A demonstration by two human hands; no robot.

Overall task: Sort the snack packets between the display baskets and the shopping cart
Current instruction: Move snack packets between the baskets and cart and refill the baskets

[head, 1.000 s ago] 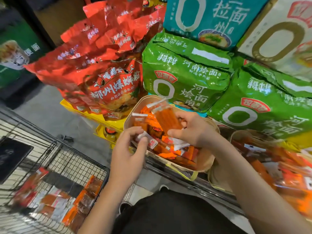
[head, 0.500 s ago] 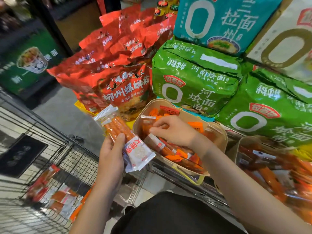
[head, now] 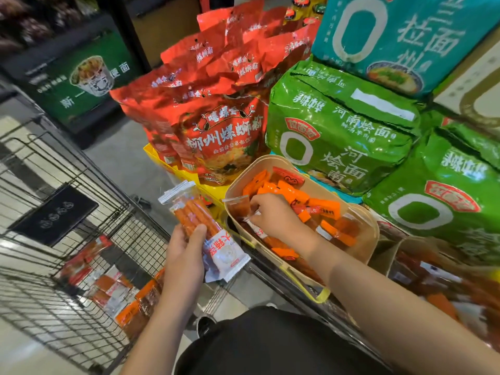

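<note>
My left hand [head: 185,255] grips a clear snack packet [head: 201,226] of orange sticks with a white label, held between the cart and the basket. My right hand [head: 273,216] reaches into the beige display basket [head: 273,165] and its curled fingers pinch a small reddish packet [head: 239,205] at the basket's near-left rim. The basket holds several orange and red snack packets [head: 295,194]. The black wire shopping cart [head: 89,239] stands at lower left with several orange packets [head: 113,288] on its floor.
A second basket [head: 422,255] of similar packets sits at the right, blurred. Behind the baskets stand red noodle bags [head: 224,136], green noodle multipacks [head: 341,131] and a teal pack [head: 400,36]. A yellow tray [head: 162,163] edges the display. Grey floor lies between cart and display.
My left hand took a stick packet from the basket and carried it left toward the cart. My right hand dropped back into the basket and now pinches a small packet.
</note>
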